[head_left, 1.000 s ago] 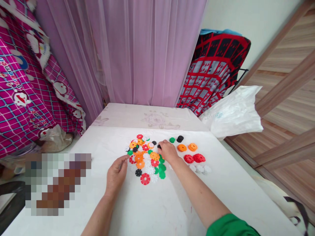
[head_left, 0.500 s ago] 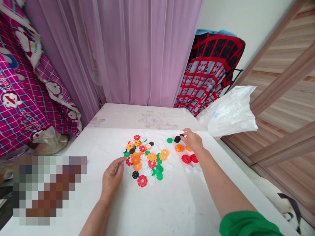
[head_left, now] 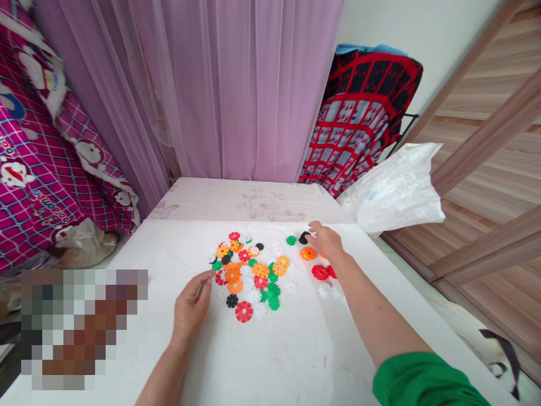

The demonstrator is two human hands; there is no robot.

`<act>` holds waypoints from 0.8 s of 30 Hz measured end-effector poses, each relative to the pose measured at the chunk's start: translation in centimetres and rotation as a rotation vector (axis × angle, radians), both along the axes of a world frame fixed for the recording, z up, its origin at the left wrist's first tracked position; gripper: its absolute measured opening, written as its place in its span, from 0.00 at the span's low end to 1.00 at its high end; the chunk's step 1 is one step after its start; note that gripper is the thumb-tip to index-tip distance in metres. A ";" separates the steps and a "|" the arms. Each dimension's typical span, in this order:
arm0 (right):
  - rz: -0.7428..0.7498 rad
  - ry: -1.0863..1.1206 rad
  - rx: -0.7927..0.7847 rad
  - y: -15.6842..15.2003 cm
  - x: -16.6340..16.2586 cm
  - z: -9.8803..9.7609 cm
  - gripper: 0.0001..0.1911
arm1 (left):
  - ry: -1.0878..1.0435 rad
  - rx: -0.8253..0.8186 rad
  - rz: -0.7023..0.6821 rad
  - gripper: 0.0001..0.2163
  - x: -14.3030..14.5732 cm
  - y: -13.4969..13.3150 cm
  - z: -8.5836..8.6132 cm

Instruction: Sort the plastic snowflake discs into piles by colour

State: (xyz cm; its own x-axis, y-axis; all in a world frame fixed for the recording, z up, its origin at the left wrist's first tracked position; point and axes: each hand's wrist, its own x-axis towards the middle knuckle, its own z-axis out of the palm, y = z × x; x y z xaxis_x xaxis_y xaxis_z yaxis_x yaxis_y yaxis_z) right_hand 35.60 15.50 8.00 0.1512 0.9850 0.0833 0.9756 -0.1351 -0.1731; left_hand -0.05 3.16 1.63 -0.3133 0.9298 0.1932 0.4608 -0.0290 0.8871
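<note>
magenta checked cloth (head_left: pixel 71 169) hangs well left of the left fingertips, and a purple curtain (head_left: pixel 236 84) falls beyond both hands. just right of the left fingers, a loose heap of notched discs (head_left: pixel 253 282) in red, orange, green, black and white spreads over the white table (head_left: pixel 270 355). near the right fingertips, to their left, lies a green disc (head_left: pixel 291 241); black discs (head_left: pixel 304 237) sit right at them. on the near side are orange discs (head_left: pixel 308 253), red discs (head_left: pixel 320 273) and white discs (head_left: pixel 324 290), partly covered by the right hand and forearm. a white bag (head_left: pixel 401 189) stands farther right.

the left hand (head_left: pixel 192 304) rests at the heap's edge, fingers curled, thumb near the index. the right hand (head_left: pixel 327 242) reaches forward, palm down, thumb and index bent; i cannot tell whether either hand's fingers pinch a disc.
</note>
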 end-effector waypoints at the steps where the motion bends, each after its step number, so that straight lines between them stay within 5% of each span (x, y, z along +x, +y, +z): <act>1: -0.002 0.001 0.010 -0.1 0.0 0.1 0.19 | 0.001 -0.003 0.000 0.18 0.0 0.0 0.0; 7: 0.015 -0.016 0.096 -0.7 -1.6 1.4 0.15 | 0.003 0.000 -0.003 0.18 0.0 0.0 0.0; 16: 0.461 0.054 -0.043 -0.7 -10.8 -1.0 0.18 | -0.003 0.049 -0.005 0.17 -0.3 0.2 -1.0; 24: 0.436 -0.031 -0.098 -0.2 -13.1 -2.2 0.23 | -0.011 0.076 -0.006 0.16 -0.1 0.4 -1.2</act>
